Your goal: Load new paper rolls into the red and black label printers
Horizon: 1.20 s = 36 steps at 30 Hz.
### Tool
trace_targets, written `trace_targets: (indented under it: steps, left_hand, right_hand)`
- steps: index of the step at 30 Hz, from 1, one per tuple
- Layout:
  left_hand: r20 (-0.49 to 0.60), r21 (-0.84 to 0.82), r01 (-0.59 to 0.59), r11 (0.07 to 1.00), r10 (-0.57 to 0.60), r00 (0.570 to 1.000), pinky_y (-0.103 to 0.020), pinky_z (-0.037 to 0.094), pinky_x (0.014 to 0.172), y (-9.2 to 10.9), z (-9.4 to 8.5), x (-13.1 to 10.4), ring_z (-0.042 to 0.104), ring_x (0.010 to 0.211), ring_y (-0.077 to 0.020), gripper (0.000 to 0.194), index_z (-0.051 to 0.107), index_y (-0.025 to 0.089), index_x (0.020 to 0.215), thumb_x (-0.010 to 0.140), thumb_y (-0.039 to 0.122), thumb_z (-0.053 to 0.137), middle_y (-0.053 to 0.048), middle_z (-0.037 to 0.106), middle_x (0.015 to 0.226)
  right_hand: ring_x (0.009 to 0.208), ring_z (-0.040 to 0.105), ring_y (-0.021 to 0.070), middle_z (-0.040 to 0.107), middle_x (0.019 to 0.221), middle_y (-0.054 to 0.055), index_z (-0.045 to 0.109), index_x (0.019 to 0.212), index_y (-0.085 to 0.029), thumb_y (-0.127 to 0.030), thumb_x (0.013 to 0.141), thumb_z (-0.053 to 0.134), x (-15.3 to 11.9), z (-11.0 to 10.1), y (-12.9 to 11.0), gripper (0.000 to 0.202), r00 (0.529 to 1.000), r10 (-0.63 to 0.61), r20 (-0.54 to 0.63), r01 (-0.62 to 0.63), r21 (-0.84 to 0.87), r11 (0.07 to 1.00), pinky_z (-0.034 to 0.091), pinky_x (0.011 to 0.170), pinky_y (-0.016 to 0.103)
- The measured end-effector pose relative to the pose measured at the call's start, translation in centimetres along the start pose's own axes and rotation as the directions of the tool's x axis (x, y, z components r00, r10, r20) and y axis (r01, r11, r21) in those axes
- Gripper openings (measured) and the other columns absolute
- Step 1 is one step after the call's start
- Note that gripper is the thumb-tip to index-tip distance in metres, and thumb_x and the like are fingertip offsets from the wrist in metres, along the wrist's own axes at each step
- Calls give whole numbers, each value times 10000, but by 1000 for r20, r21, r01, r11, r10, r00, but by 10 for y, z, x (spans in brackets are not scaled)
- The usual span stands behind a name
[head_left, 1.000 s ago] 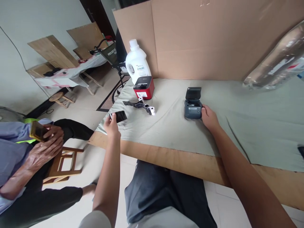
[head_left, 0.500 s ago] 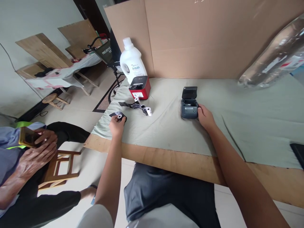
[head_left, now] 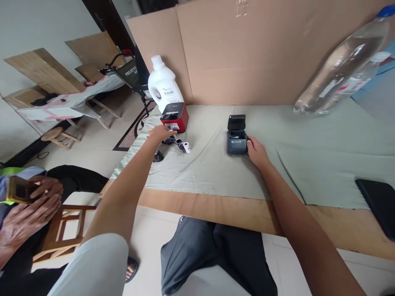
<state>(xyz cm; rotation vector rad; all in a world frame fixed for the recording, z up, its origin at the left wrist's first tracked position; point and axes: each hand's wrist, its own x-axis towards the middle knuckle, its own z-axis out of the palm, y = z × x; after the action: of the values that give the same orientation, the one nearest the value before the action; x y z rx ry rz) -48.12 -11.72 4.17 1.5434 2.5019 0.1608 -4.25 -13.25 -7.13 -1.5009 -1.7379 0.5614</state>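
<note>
A small dark printer (head_left: 237,142) stands on the cloth-covered table with its lid (head_left: 236,122) raised. My right hand (head_left: 256,151) grips its right side. My left hand (head_left: 160,134) reaches over the small paper rolls in front of a red and black box (head_left: 179,119); its fingers are closed near a roll, and what they hold is too small to make out. One white roll (head_left: 186,147) lies to the right of that hand, beside dark crumpled wrapping (head_left: 169,140). A black piece (head_left: 158,156) lies below the hand, partly hidden by my forearm.
Behind the box stands a white detergent bottle (head_left: 166,84) against a cardboard panel (head_left: 234,57). Large clear bottles (head_left: 342,72) are at the back right, and a black object (head_left: 376,201) lies at the right edge. A seated person's hands (head_left: 37,205) hold a phone at the left.
My left hand has moved from the black piece up to the rolls by the red box. My right hand stays on the printer. The whole view has shifted slightly.
</note>
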Motion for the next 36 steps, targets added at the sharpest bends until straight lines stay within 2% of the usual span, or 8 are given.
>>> trace_targets:
  steps: [5,9,13,18,23,26,29,36]
  left_hand:
    - [26,49,-207,977,206,978,-422,518,990,8,-12,9,683,1157,-355,355,779,200,1056,727,331,800,-154,779,1137]
    - [-238,-193,-415,889,368,899,-377,535,960,3,-34,-20,706,1028,-279,352,756,247,1174,824,271,745,-73,761,988]
    - [-410,-718,-521,461,324,852,-338,571,854,30,-42,-62,704,884,-212,403,717,233,1232,841,280,802,-26,690,857]
    - [-201,-968,-249,46,456,867,-303,577,747,98,-9,-111,710,824,-186,442,727,256,1202,801,371,873,-29,717,927]
    - [26,-1000,13,25,688,725,-248,527,696,150,43,-133,668,727,-137,526,769,203,1120,699,463,946,-21,729,857]
    - [33,-995,83,-48,643,765,-226,493,685,164,71,-138,652,711,-118,552,758,204,1134,707,507,930,-3,718,824]
    - [75,-992,120,-34,608,790,-212,437,624,168,94,-150,595,633,-94,581,741,213,1177,718,523,917,19,696,774]
    - [248,-968,219,126,647,721,-247,428,625,176,130,-179,570,624,-104,371,758,158,849,697,456,919,-9,693,747]
  right_hand:
    - [1200,688,383,759,1291,181,687,1339,-189,-505,992,373,2,1,3,565,1000,-17,2,17,26,1000,516,1065,599]
    - [1215,659,363,701,1340,203,678,1313,-180,-441,966,392,1,3,3,520,999,-19,-41,20,41,999,510,1080,585]
    - [939,668,258,554,1431,203,653,1302,-192,-396,917,486,-4,-1,-15,466,973,-45,-228,64,77,995,594,895,465]
    - [772,600,181,655,1154,85,675,1189,-278,-476,1019,431,6,-31,-73,357,986,-68,-152,106,259,960,549,734,357]
    - [791,618,193,720,973,41,738,1094,-259,-516,900,703,30,-74,-125,324,919,-249,305,137,344,929,492,697,330]
    - [757,608,183,729,887,19,746,957,-242,-396,793,801,40,-85,-131,231,839,-275,470,158,273,949,456,666,309]
    - [732,610,181,737,877,18,745,956,-236,-331,794,759,51,-79,-114,188,853,-270,447,187,221,957,452,662,313]
    - [793,645,215,793,1029,70,755,950,-203,-240,769,670,71,-36,-47,203,961,-174,213,163,65,984,513,797,379]
